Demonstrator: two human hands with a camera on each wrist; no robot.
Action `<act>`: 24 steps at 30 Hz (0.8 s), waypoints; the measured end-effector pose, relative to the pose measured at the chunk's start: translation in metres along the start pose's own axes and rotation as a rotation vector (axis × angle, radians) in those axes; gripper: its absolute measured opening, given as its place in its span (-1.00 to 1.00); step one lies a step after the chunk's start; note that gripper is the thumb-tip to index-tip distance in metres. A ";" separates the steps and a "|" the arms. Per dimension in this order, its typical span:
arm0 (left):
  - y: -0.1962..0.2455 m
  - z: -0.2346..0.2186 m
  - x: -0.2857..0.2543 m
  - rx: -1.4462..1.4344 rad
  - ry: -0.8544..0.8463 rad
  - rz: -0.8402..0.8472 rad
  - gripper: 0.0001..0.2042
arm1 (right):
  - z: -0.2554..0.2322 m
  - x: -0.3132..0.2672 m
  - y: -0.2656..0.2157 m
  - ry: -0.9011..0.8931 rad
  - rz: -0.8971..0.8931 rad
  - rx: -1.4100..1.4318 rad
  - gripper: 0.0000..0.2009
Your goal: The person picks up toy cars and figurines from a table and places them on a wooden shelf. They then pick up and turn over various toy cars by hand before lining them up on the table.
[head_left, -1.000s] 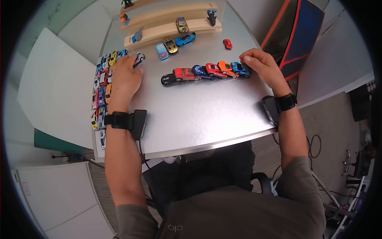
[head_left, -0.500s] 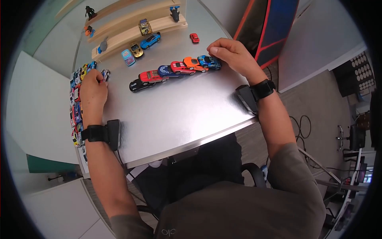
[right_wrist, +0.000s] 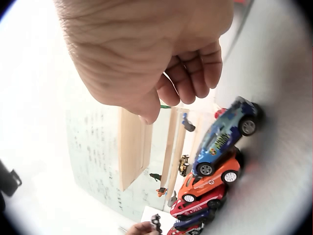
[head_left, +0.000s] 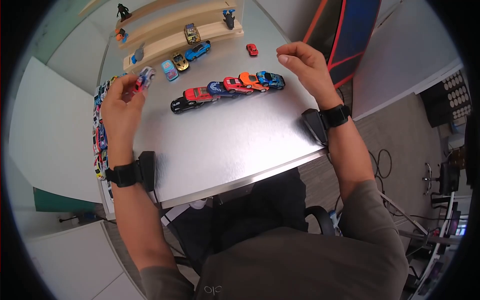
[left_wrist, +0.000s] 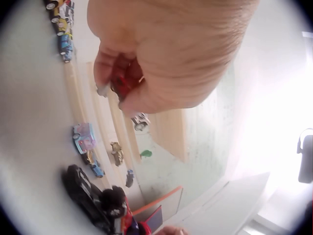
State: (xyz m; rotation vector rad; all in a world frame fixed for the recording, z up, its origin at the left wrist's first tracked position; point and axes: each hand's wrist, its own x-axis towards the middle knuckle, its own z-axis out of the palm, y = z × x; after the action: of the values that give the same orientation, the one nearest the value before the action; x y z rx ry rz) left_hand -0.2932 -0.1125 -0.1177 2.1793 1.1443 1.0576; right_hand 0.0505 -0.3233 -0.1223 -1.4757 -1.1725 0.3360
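Note:
My left hand (head_left: pixel 121 112) pinches a small toy car (head_left: pixel 144 77), white with red and dark markings, between thumb and fingers above the table's left side. In the left wrist view, the fingers hide much of its body. My right hand (head_left: pixel 310 72) holds nothing, its fingers loosely bent, past the right end of a slanting row of overlapping toy cars. From left to right run a black car (head_left: pixel 184 104), a red car (head_left: pixel 199 94), a dark blue car (head_left: pixel 217 89), a red striped car (head_left: pixel 237 85), an orange car (right_wrist: pixel 210 176) and a blue patterned car (right_wrist: pixel 220 139).
Many toy cars (head_left: pixel 99 137) line the table's left edge. A light blue car (head_left: pixel 170 70), a gold car (head_left: pixel 180 61) and a blue car (head_left: pixel 198 50) sit before stepped wooden shelves (head_left: pixel 182 37) bearing small figures. A small red car (head_left: pixel 252 49) stands farther right.
My left hand has lifted the white-and-red toy car from beside the lined-up cars and turned it upward. My right hand has drawn slightly away from the blue patterned car. The head view has shifted.

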 end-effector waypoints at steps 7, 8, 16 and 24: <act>0.058 0.006 -0.035 -0.647 -0.401 0.410 -0.69 | 0.027 -0.018 -0.100 -0.310 -0.404 -0.207 -0.65; 0.062 0.007 -0.039 -0.654 -0.405 0.413 -0.69 | 0.035 -0.022 -0.106 -0.363 -0.445 -0.228 -0.64; 0.074 0.013 -0.052 -0.799 -0.550 0.411 -0.71 | 0.078 -0.047 -0.099 -0.518 -0.458 -0.400 -0.74; 0.069 0.015 -0.052 -0.860 -0.491 0.416 -0.69 | 0.086 -0.049 -0.091 -0.449 -0.407 -0.321 -0.73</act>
State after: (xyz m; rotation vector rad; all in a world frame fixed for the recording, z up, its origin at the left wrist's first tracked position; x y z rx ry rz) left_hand -0.2665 -0.1946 -0.1018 1.8015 -0.0250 0.8565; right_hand -0.0790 -0.3272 -0.0881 -1.4236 -1.9237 0.2071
